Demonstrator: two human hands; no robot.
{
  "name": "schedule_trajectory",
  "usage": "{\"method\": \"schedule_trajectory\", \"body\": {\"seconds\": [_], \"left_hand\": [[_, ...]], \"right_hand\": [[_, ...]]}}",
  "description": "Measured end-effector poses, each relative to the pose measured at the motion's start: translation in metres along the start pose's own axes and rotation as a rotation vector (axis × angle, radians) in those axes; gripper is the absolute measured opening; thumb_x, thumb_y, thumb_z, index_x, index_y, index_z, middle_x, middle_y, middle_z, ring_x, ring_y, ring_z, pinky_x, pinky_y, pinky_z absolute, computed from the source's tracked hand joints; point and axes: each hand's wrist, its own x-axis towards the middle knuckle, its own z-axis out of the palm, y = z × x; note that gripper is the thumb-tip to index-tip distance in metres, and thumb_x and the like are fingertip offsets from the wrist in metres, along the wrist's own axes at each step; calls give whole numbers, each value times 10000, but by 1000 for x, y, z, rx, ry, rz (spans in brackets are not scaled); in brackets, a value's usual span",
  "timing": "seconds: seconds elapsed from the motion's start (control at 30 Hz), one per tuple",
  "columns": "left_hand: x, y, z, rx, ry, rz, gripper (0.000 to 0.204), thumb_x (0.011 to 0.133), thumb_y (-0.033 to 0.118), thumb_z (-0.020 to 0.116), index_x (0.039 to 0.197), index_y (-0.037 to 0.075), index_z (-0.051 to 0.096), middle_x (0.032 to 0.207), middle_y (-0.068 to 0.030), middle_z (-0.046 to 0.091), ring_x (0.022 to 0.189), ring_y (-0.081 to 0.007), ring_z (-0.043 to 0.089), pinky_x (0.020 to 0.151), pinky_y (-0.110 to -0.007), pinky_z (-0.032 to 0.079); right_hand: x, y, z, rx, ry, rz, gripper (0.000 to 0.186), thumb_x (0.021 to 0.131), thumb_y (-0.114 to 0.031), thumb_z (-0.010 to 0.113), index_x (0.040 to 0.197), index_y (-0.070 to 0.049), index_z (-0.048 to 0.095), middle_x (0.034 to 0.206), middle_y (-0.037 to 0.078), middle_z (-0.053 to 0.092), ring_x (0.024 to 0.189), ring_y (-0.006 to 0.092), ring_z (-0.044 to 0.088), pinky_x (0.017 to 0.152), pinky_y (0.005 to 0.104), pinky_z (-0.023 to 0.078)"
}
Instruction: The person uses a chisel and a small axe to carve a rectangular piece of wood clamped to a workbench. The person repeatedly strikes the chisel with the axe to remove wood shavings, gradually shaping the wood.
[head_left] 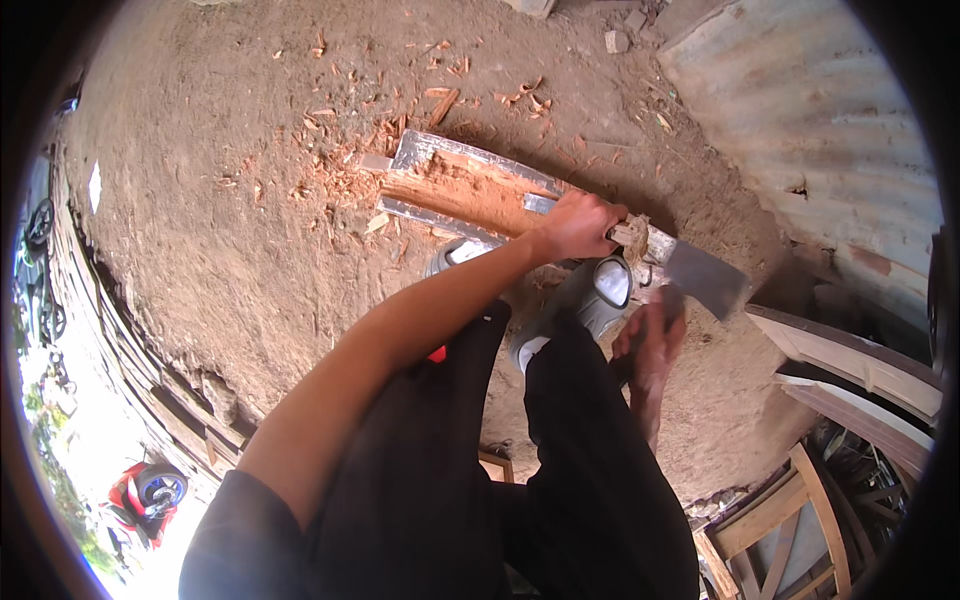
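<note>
A long piece of wood (430, 185) with a reddish-brown hollow and worn grey painted edges lies on the ground in front of my shoes. My left hand (583, 225) is closed around a chisel (537, 203); its flat metal blade points left into the hollow. The chisel's pale, frayed wooden end (630, 234) sticks out on the right of my fist. Lower right, my right hand (652, 345) is curled and smeared by motion. It appears to grip a broad, dark grey, flat tool (708, 278), also blurred, beside the wood's right end; its handle is mostly hidden.
Wood chips (345, 180) are scattered on the dirt floor (220, 250). My grey shoes (580, 300) stand close to the wood. Corrugated metal sheeting (810, 130) rises at the right, above wooden panels (850, 360) and a frame (770, 520). A red motorcycle (140, 500) is far left.
</note>
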Motion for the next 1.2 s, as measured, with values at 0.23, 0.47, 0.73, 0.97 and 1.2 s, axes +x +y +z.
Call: {"method": "schedule_trajectory", "body": {"seconds": [0.23,0.47,0.73,0.97,1.2], "left_hand": [[-1,2,1,10,-16,-27,383,668,256,778,1014,96,741,841,-170,741,833,-365,734,764,-468,580],[-5,-7,1,12,-27,11,372,680,240,774,1019,90,743,859,-162,750,812,-350,737,740,-466,580],[-7,-6,0,11,-33,31,361,675,238,775,1001,88,735,786,-158,730,768,-349,730,698,-461,572],[-4,-2,-2,34,-78,10,356,667,266,784,977,100,728,746,-158,709,737,-353,719,657,-471,555],[-10,-5,-3,-27,-6,34,328,674,253,767,950,81,725,743,-178,710,749,-370,721,703,-475,566]], "right_hand": [[7,-8,-15,-12,43,57,297,1041,-329,628,1161,-85,507,656,23,467,403,129,449,357,304,378],[11,-21,-22,-75,-64,183,332,1030,-341,639,1186,-78,510,682,21,477,430,136,462,384,295,400],[9,-6,-15,-187,-105,181,282,1043,-320,614,1190,-101,516,682,16,476,422,126,460,385,298,394],[-1,-7,8,60,82,64,269,1056,-295,596,1191,-83,504,687,21,478,433,134,471,380,301,402],[6,-20,-10,7,97,94,293,1047,-312,603,1205,-84,509,696,25,473,439,133,469,390,303,395]]}}
